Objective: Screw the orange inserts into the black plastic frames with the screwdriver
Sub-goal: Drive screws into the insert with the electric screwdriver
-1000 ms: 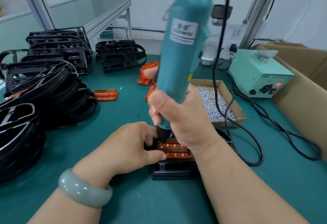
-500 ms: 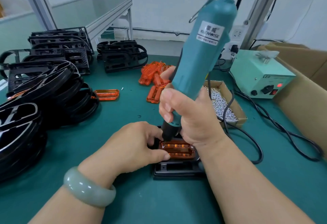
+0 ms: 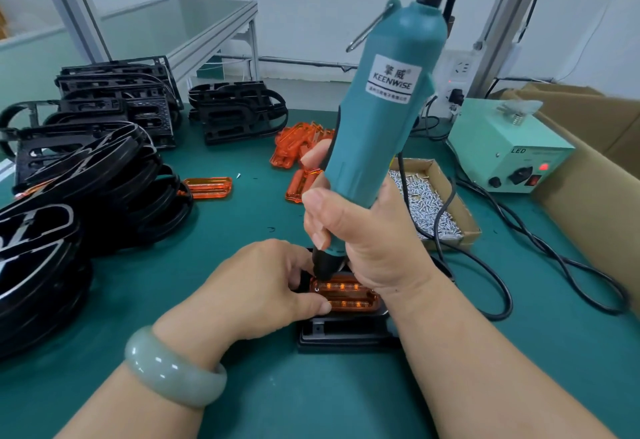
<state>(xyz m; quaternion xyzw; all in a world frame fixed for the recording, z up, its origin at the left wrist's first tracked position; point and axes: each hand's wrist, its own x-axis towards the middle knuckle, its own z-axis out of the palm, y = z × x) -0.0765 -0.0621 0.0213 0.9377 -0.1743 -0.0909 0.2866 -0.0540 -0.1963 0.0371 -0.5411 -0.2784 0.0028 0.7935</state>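
Observation:
My right hand [image 3: 360, 227] grips a teal electric screwdriver [image 3: 377, 123], its black tip down on the far left corner of an orange insert [image 3: 349, 296]. The insert lies in a black plastic frame [image 3: 343, 334] on the green mat near me. My left hand [image 3: 263, 286] holds the frame's left side, thumb pressed on the insert's left end and fingers curled at the far edge by the tip. The screw under the tip is hidden.
Black frames are stacked at left [image 3: 86, 175] and at the back [image 3: 239, 109]. Loose orange inserts [image 3: 298, 147] lie in the middle, one apart [image 3: 207, 187]. A cardboard tray of screws [image 3: 426, 203], a power supply box [image 3: 505, 151] and its cables [image 3: 491, 258] sit right.
The screwdriver has tilted so its top leans right and away from me, uncovering the orange inserts behind. Its tip stays at the insert's far left corner. My left hand has hardly moved.

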